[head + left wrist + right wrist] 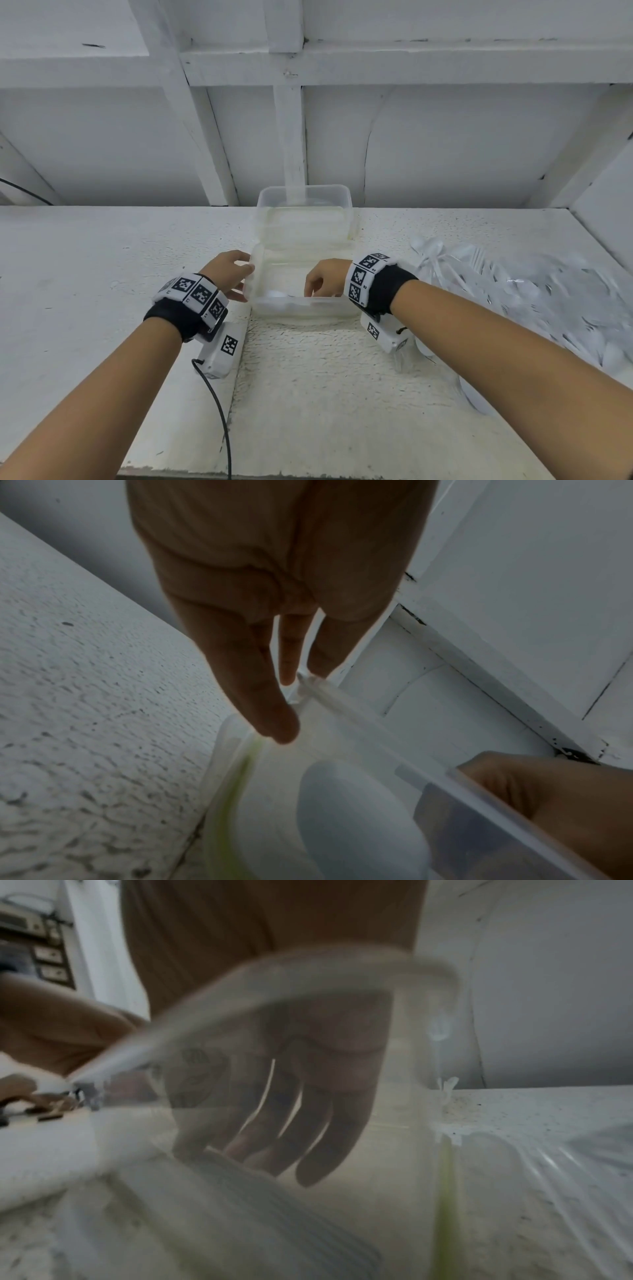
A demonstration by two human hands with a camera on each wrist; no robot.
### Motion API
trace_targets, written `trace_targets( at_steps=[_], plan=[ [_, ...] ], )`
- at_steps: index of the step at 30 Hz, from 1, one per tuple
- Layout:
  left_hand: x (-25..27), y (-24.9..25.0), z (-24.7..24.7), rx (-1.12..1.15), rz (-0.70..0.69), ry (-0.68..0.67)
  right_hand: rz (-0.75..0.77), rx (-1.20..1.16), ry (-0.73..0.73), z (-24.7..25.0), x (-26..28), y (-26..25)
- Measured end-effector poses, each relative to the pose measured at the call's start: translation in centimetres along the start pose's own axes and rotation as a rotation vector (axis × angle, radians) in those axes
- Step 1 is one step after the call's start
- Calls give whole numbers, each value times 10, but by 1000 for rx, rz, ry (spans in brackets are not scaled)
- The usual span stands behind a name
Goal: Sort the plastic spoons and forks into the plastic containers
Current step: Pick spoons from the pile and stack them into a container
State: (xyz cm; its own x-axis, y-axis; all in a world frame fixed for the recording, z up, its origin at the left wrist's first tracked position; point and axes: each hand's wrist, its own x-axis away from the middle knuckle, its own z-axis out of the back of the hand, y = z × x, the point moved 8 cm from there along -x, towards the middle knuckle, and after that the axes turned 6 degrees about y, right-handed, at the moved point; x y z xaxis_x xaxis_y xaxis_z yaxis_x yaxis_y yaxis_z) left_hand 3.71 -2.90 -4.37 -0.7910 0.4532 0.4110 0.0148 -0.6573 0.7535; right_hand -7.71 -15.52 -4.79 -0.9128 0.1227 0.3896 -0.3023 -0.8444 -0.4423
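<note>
A stack of white spoons (260, 1199) lies in the near clear container (294, 308), long axis running left to right along its front wall, bowls toward my left. My right hand (325, 279) reaches inside, fingers (308, 1139) loosely extended on the stack, while my left hand (229, 270) steadies the container's left rim, fingers straight. A second container (305, 212) touches it behind; the cutlery pile (534, 291) sits right, bare table (102, 274) left.

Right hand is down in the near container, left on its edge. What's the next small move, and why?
Probably lift the right hand out and reach right to the cutlery pile. Its fingers are inside the near container, above stacked spoons, while the left hand steadies the wall.
</note>
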Motion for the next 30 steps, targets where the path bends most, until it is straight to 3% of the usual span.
trace_targets(
  at_steps=[12, 16, 19, 21, 25, 30],
  plan=[
    [-1, 4, 6, -124, -19, 19, 5, 6, 58, 5, -1, 3],
    [12, 39, 17, -350, -229, 198, 42, -5, 157, 36, 23, 3],
    [43, 89, 4, -326, -459, 306, 65, -72, 255, 71, 67, 16],
    [66, 122, -24, -284, -578, 258, 34, -77, 301, 88, 100, 39],
    [101, 173, -121, -337, -759, -4, -142, -27, 358, 102, 161, 112],
    [99, 187, -240, -526, -746, -274, -365, 45, 318, 83, 217, 196]
  ],
)
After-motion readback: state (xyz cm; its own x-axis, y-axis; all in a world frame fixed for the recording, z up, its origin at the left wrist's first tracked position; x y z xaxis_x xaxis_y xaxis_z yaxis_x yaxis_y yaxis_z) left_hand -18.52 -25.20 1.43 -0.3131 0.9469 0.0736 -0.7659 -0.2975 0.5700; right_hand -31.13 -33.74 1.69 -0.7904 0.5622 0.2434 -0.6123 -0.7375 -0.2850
